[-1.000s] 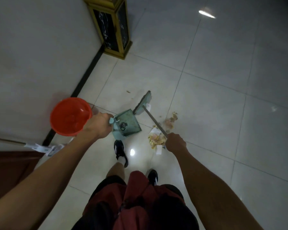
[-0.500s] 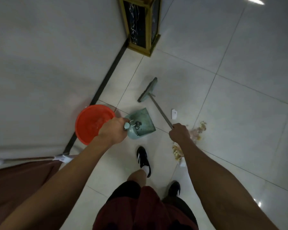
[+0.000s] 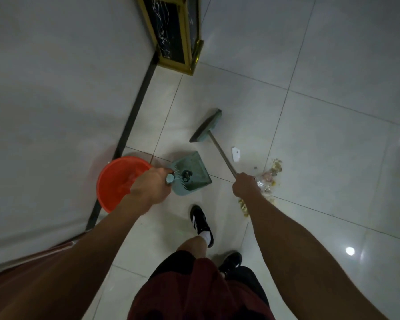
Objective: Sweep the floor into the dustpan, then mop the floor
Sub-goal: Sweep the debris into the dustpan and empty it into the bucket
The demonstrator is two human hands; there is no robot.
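Fingers of the left hand (image 3: 151,189) are gripping the teal plastic dustpan (image 3: 191,173) beside the round orange plastic bucket (image 3: 120,181); the right hand (image 3: 245,187) is clutching the metal-handled teal broom (image 3: 207,127) beyond it.

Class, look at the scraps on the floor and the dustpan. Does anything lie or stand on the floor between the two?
Only the broom handle, held by the right hand, slants across the stretch between the pile of scraps and the dustpan, which the left hand holds. The white paper scrap lies beside that path; the floor tiles there look bare.
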